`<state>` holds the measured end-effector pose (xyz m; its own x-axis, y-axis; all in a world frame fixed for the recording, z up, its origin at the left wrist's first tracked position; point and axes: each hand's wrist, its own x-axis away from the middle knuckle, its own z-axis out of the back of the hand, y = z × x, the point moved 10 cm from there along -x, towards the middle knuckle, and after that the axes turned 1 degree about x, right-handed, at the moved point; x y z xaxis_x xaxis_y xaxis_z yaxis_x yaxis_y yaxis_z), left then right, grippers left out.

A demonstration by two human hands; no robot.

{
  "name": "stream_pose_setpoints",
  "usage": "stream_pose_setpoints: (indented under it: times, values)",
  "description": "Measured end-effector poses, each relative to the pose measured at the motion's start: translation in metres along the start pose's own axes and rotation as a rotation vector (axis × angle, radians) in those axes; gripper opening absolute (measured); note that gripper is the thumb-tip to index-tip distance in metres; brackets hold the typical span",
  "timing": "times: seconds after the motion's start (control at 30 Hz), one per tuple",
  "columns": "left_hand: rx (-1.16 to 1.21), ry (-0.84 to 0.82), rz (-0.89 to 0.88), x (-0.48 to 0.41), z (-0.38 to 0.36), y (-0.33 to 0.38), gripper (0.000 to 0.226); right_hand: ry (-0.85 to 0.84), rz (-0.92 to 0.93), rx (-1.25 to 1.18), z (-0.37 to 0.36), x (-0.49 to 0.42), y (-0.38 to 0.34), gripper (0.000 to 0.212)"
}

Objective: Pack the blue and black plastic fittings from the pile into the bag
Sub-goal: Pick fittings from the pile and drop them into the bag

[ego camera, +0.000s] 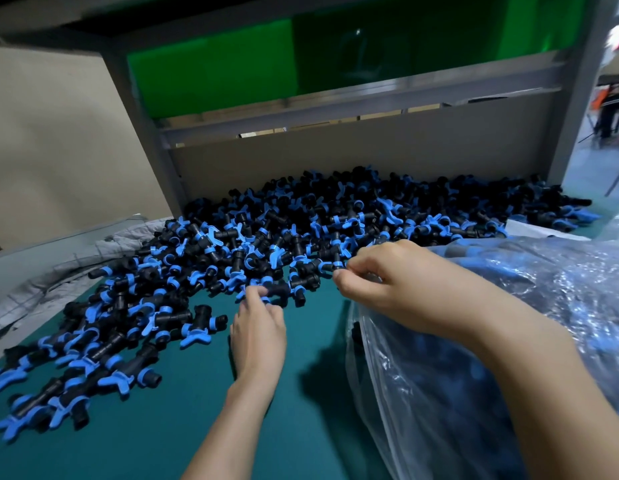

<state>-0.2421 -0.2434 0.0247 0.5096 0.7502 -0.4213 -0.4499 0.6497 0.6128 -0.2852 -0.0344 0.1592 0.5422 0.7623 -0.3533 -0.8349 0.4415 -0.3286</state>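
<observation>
A big pile of blue and black plastic fittings (301, 223) covers the back and left of the green table (183, 410). My left hand (258, 327) reaches into the pile's front edge, its fingertips pinching a black fitting with blue rings (277, 292). My right hand (380, 282) lies over the mouth of the clear plastic bag (474, 358) at the right, its fingers curled round a small fitting (337, 265) at the pile's edge. The bag holds many fittings, seen dimly through the plastic.
A grey metal frame (145, 133) and a beige board (335, 161) stand behind the pile, with a green panel (211, 74) above. Grey checked cloth (76, 265) lies at the left. White sheet (536, 230) shows at the right, behind the bag.
</observation>
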Motion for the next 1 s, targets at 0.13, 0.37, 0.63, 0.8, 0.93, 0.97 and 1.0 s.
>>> stream_pose_setpoints:
  times: [0.13,0.37,0.63,0.8,0.93,0.97,1.0]
  values:
    - [0.615,0.017,0.221,0.007,0.012,-0.030,0.010,-0.008,-0.016,-0.009,-0.001,0.000,0.001,0.049]
    - [1.726,-0.302,0.752,0.051,-0.027,-0.017,0.024,-0.009,-0.016,-0.009,0.000,-0.001,0.000,0.050]
    - [1.917,-0.353,0.902,0.054,-0.035,-0.015,0.020,-0.017,-0.022,0.007,-0.001,-0.001,0.001,0.050]
    - [1.837,-0.351,0.867,0.054,-0.035,-0.014,0.019,-0.030,-0.027,0.010,-0.001,0.000,0.001,0.049]
    - [1.779,-0.348,0.840,0.053,-0.034,-0.015,0.018,-0.044,-0.031,0.016,-0.002,0.001,0.000,0.049]
    - [1.754,-0.354,0.828,0.052,-0.035,-0.016,0.018,-0.047,-0.030,0.017,-0.002,0.001,0.000,0.049]
    - [1.721,-0.353,0.812,0.052,-0.035,-0.016,0.017,-0.048,-0.029,0.015,-0.003,0.001,0.000,0.049]
